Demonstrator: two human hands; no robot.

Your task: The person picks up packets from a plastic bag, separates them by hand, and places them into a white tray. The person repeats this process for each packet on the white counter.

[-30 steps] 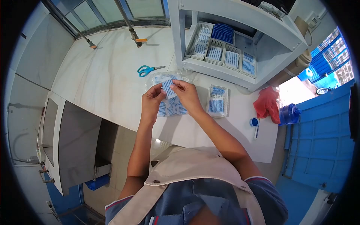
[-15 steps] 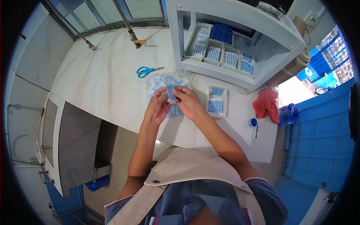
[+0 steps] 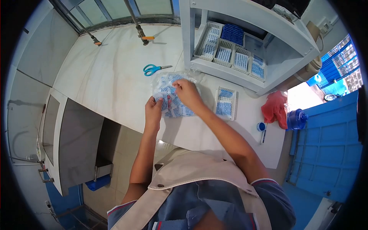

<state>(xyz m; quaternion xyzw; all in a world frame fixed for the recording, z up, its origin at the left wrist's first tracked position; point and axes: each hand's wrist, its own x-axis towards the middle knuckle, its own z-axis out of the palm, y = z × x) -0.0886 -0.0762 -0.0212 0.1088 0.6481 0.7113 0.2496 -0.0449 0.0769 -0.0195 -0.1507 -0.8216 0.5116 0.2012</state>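
Observation:
A clear plastic bag full of small white packets with blue print lies on the white counter. My left hand is at the bag's left edge, thumb and fingers drawn together; what they grip, if anything, is too small to make out. Over the upper middle of the bag is my right hand, its fingers bunched against the packets, with anything between the fingertips hidden. Something reddish shows through the bag between the hands. To the right stands a white basket holding similar packets.
Blue-handled scissors lie behind the bag. A grey shelf at the back holds several baskets of packets. On the right are a red plastic bag, a small blue-topped jar, a pen-like stick and a blue water bottle.
Both hands held one small blue-printed packet together over the bag; now they are apart and that packet is no longer seen between them. The view has shifted slightly.

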